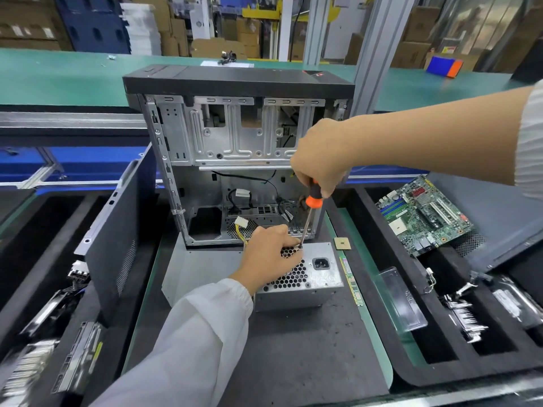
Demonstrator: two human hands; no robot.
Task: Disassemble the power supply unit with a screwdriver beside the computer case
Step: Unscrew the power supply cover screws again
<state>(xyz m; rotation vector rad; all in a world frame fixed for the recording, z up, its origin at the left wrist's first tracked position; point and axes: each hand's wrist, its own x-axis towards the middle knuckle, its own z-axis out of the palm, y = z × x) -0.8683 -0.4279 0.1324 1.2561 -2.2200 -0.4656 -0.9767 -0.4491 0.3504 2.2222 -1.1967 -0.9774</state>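
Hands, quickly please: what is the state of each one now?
Left hand: fingers lie on the power supply unit, bracing it; grip cannot be told.
Right hand: closed around the screwdriver handle.

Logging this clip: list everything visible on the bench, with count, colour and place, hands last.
power supply unit: one, grey metal, on the dark mat in front of the case
computer case: one, silver frame with black top, open, upright behind the unit
screwdriver: one, orange and black handle, tip on the unit's top rear edge
side panel: one, dark, leaning left of the case
motherboard: one, green, tilted in the right tray
processor chip: one, gold, right of the unit
memory stick: one, green, along the unit's right side
left hand: rests on the unit's vent grille beside the tip
right hand: grips the screwdriver handle
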